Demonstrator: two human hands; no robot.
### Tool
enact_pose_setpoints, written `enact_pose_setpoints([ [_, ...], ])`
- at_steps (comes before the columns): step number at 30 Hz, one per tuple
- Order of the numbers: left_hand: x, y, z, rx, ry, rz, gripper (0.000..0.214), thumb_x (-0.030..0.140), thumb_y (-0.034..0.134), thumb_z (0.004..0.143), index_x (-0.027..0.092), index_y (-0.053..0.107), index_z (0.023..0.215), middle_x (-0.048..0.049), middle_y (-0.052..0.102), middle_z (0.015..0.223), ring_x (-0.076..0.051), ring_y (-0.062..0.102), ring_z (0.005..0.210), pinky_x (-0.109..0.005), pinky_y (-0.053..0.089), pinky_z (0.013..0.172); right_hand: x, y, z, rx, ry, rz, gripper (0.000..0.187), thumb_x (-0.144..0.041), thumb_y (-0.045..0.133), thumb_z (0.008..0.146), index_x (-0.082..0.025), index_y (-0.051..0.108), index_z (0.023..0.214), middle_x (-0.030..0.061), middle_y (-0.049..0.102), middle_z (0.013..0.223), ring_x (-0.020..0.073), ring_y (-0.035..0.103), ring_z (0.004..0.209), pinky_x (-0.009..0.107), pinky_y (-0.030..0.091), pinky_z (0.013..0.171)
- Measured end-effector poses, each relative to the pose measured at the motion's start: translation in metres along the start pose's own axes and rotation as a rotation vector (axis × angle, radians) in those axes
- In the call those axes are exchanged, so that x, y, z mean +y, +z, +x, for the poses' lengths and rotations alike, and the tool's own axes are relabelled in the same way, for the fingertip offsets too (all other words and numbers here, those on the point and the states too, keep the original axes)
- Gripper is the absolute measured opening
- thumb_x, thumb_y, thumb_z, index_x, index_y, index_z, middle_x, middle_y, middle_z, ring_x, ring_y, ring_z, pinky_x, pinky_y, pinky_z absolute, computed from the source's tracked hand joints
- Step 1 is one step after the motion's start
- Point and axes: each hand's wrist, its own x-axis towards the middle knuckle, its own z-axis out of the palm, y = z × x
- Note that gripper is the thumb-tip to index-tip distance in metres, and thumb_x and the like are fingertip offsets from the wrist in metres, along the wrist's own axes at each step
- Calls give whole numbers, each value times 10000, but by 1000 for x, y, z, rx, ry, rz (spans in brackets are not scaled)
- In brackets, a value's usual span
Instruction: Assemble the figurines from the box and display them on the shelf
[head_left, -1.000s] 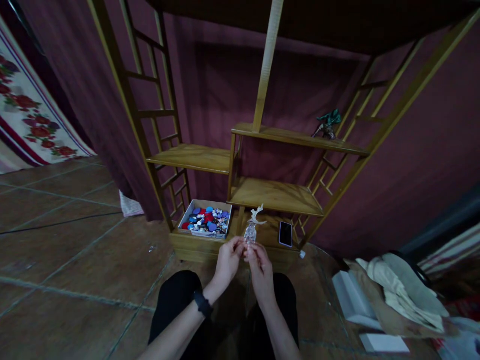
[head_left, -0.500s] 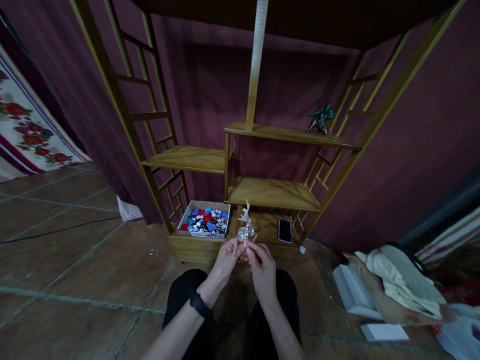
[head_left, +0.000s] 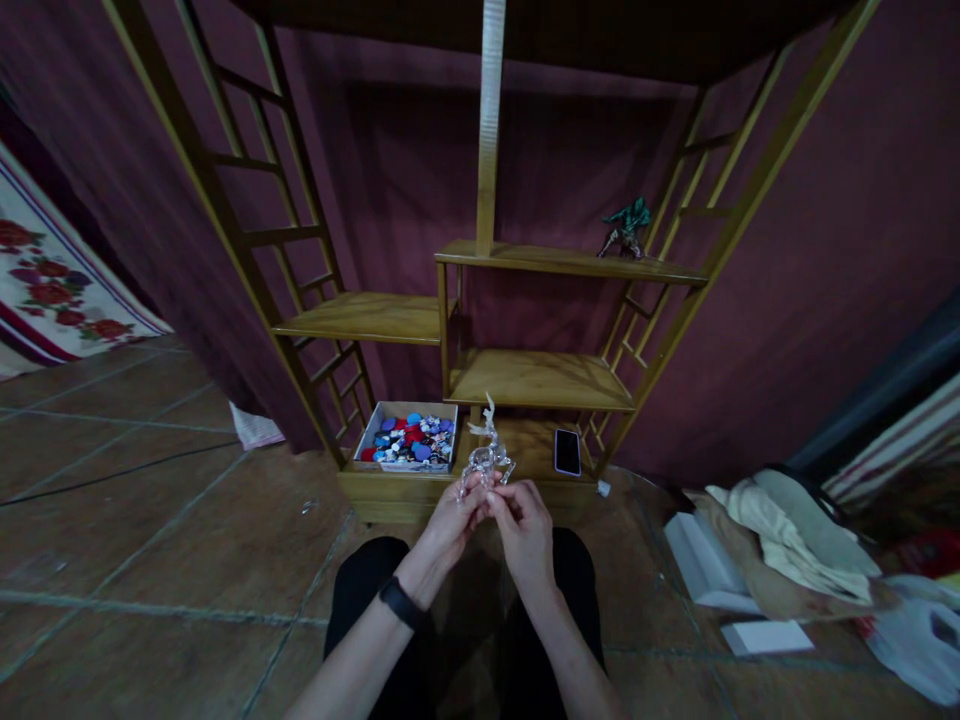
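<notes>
A clear glass deer figurine [head_left: 486,452] with pale antlers is held up in front of the wooden shelf unit [head_left: 540,380]. My left hand [head_left: 450,520], with a black band on its wrist, and my right hand [head_left: 525,522] both pinch the figurine from below, fingers closed on its legs. The figurine hangs just above the shelf unit's bottom board, between a white box of coloured pieces [head_left: 409,438] and a dark phone [head_left: 567,451].
A green and brown figurine [head_left: 624,228] stands on the top right shelf. Crumpled cloth and paper [head_left: 780,545] with white boxes [head_left: 765,636] lie on the tile floor at the right. A flowered fabric [head_left: 52,290] hangs at the left.
The glass deer has turned in my hands, from upright to tilted with its body more sideways. My head has shifted, sliding the shelf unit a little leftward in view.
</notes>
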Motion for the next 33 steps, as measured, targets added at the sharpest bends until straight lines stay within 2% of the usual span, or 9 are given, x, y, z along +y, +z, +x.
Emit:
enact_pose_setpoints([
  [5,2,-6,1,-32,24,26,246,250,737,617,130,663,818,-21,635,695,-58,538,545,-160,415,523,6,-3,2,18,27,45,165,-308,500,819,-218,632,778,6,560,772,128,546,711,241,431,665],
  [9,2,-10,0,-32,44,56,273,254,729,629,128,658,861,-43,661,720,-65,554,557,-174,432,555,15,-3,4,8,30,84,181,-300,475,831,-222,639,837,17,563,812,134,552,753,246,447,678],
  [14,1,-10,0,17,56,113,311,268,737,611,133,654,878,-54,675,727,-69,556,536,-188,437,553,29,0,5,-11,82,161,230,-348,460,832,-216,639,892,23,565,811,123,544,665,217,452,538],
  [19,3,-11,2,65,105,202,328,283,731,612,131,649,891,-55,677,707,-71,540,508,-182,403,503,34,-5,6,3,126,277,310,-377,421,843,-186,623,981,54,627,872,142,577,723,255,491,612],
  [24,5,-11,3,112,165,294,335,305,721,616,132,650,895,-53,676,700,-92,562,544,-189,404,505,32,-10,9,52,202,371,352,-413,420,837,-154,612,979,79,655,862,160,603,729,278,500,625],
  [27,7,-7,3,140,202,343,317,315,712,620,136,648,873,-45,674,689,-82,547,516,-184,394,487,32,-12,12,51,181,289,332,-413,461,816,-169,607,988,69,661,887,163,611,760,283,491,668],
  [33,8,10,0,201,283,424,273,310,728,585,131,655,777,-26,646,626,-92,527,508,-196,409,484,31,-18,22,47,95,-85,267,-404,467,820,-210,619,925,32,670,863,153,605,733,264,447,689],
])
